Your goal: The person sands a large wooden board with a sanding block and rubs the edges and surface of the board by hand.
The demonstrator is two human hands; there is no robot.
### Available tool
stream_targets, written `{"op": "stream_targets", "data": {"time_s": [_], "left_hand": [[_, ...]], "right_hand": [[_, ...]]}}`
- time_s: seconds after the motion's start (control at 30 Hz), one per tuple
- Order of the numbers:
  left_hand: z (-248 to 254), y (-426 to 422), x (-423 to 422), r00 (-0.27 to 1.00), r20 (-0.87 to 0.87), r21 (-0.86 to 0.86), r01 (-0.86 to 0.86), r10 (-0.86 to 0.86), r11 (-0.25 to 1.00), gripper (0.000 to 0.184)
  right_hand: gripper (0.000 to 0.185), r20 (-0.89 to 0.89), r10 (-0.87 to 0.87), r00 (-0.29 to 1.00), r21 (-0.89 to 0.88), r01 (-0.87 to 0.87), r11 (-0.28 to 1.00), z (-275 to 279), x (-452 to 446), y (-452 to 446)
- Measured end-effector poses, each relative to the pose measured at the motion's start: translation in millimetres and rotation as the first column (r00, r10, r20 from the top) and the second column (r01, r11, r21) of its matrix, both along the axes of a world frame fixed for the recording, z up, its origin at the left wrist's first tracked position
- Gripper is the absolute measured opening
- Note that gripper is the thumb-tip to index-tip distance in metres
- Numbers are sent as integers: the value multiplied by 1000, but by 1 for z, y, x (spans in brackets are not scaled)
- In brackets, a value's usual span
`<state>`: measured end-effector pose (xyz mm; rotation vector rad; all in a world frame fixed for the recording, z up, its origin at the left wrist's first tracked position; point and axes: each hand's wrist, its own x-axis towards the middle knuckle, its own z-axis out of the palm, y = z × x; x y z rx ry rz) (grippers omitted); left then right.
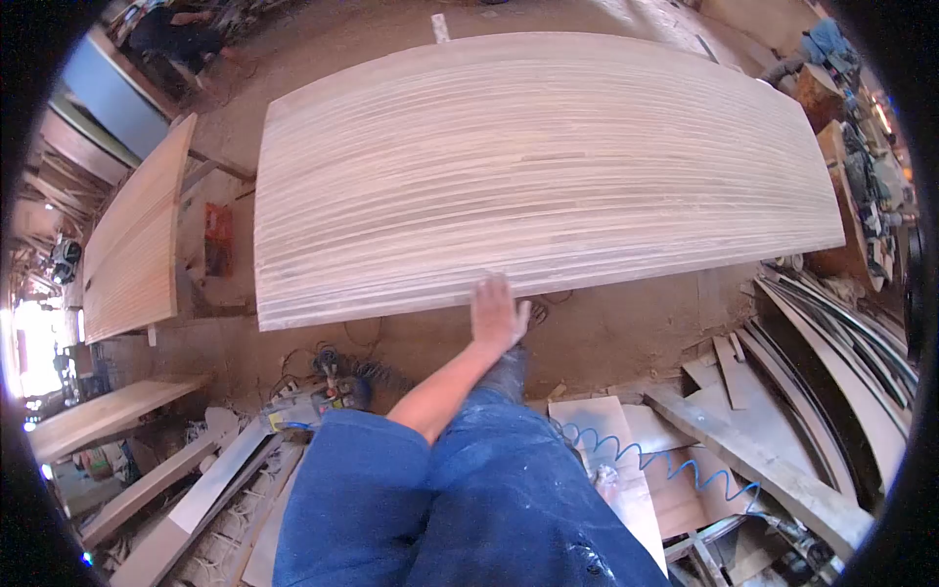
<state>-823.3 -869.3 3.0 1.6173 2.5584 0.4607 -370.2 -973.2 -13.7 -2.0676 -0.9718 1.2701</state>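
Dusty floor (626, 338); wooden panel (548, 166) lengthwise side to side; left hand (497, 315) at near edge, fingers unclenched.

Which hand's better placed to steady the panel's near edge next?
Left, I'd say: the left hand is at the middle of the panel's near edge, open, holding nothing. The right can't be clearly made out.

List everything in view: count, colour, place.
large wooden panel: one, pale striped, centre
smaller wooden panel: one, tan, left
board: one, blue, upper left
box-like object: one, orange-red, between panels
planks: several, brown and grey, lower left
coiled hose: one, blue, lower right
curved strips: several, brownish, right
edge clutter: uncountable, mixed
other person: one, dark clothing, upper left
clothing: blue, bottom centre
left hand: one, dusty, large panel's near edge
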Motion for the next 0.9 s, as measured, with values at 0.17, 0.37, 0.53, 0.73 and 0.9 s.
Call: {"op": "stream_targets", "data": {"time_s": [0.17,0.37,0.53,0.73,0.9], "left_hand": [[11,105,104,964,183,-37,200,-190,979,82],[31,209,201,917,211,-106,364,-337,925,85],[43,263,243,808,247,-119,573,-535,811,91],[43,317,279,686,295,-89,713,-666,695,94],[34,373,305,524,447,-14,814,-725,580,91]], "right_hand": [[8,14,-69,998,-15,70,997,13,13,18],[8,23,-127,992,-46,128,991,31,25,40],[7,37,-194,980,-70,196,978,47,28,54],[7,48,-289,956,-67,292,954,57,29,68],[7,41,-363,931,-59,365,929,60,32,75]]}}
